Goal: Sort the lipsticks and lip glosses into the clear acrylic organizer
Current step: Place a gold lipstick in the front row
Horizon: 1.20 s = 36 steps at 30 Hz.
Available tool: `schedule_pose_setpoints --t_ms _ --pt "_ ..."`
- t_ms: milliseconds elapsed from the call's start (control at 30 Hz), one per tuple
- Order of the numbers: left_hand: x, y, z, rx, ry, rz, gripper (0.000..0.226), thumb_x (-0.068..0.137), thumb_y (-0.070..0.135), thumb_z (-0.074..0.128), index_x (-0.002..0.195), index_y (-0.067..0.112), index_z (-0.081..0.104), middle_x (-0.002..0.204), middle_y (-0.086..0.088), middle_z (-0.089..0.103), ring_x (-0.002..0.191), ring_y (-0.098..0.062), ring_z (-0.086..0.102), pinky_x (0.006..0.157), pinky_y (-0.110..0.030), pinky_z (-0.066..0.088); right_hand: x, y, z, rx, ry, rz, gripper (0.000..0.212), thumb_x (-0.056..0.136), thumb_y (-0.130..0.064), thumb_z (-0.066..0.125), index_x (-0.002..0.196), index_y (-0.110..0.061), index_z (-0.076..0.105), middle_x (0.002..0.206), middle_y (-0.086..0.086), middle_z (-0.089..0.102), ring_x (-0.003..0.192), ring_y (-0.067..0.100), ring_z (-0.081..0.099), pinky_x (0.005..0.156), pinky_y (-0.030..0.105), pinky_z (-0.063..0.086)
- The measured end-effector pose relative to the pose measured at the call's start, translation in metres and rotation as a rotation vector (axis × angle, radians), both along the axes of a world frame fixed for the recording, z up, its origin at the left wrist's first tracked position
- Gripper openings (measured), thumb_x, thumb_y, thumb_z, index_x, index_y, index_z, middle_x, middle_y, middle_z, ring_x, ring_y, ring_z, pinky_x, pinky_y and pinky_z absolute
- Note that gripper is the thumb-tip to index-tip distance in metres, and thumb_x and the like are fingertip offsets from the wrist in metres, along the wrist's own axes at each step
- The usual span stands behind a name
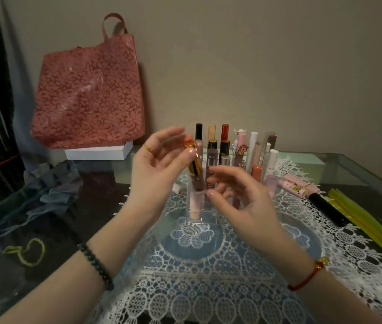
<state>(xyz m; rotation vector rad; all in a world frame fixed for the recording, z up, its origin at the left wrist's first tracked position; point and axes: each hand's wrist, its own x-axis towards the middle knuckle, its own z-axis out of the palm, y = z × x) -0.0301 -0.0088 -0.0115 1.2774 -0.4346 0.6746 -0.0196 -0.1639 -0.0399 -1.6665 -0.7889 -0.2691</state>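
Observation:
The clear acrylic organizer [203, 215] stands on a white lace mat [208, 265], with several lipsticks and lip glosses upright in its slots. My left hand [156, 174] pinches a gold and black lipstick [196, 168] with an orange top between thumb and fingers, held tilted over the organizer's front left slots. A pale pink tube [194, 204] stands in the front slot just below it. My right hand [241, 195] hovers open in front of the organizer's right side, fingers spread, holding nothing.
A pink floral bag [87, 94] sits on a white box [99, 152] at the back left. Pink tubes [297, 187], a black tube [328, 208] and yellow sticks [367, 220] lie right of the mat. A small white item [178, 189] lies left of the organizer.

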Motion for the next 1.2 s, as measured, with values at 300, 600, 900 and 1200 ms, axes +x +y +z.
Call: schedule_pose_setpoints --t_ms 300,600,900,1200 --pt "-0.007 -0.026 -0.014 0.141 -0.051 -0.032 0.030 0.065 0.006 0.067 0.093 0.013 0.060 0.091 0.008 0.069 0.088 -0.008 0.064 0.077 -0.017 0.048 0.004 0.003 -0.003 0.047 -0.057 -0.048 0.033 0.073 -0.018 0.067 0.094 -0.040 0.057 0.084 -0.011 0.062 0.074 0.005 0.058 0.068 0.021 0.052" --pt "0.005 0.008 -0.036 0.396 0.094 0.373 0.037 0.072 0.038 0.061 0.108 0.029 0.055 0.106 0.015 0.060 0.102 -0.004 0.055 0.085 -0.019 0.044 0.021 -0.001 -0.009 0.017 0.020 -0.220 0.039 0.074 -0.017 0.067 0.095 -0.045 0.049 0.084 -0.012 0.060 0.075 0.003 0.059 0.067 0.015 0.051" --pt "0.008 0.015 -0.054 0.920 0.386 0.376 0.092 0.057 0.062 0.061 0.136 0.026 0.028 0.125 0.008 0.050 0.112 -0.005 0.045 0.094 -0.023 0.033 0.029 0.003 -0.021 -0.131 -0.040 -0.239 0.063 0.077 -0.017 0.066 0.115 -0.056 0.034 0.092 -0.014 0.050 0.073 -0.001 0.056 0.060 0.009 0.048" --pt "0.008 0.017 -0.057 1.075 0.411 0.377 0.085 0.065 0.050 0.068 0.136 0.023 0.030 0.119 0.005 0.058 0.111 -0.010 0.051 0.097 -0.033 0.039 0.030 0.003 -0.029 -0.215 -0.069 -0.229 0.054 0.077 -0.020 0.064 0.111 -0.052 0.038 0.090 -0.018 0.049 0.083 -0.005 0.050 0.066 0.012 0.043"
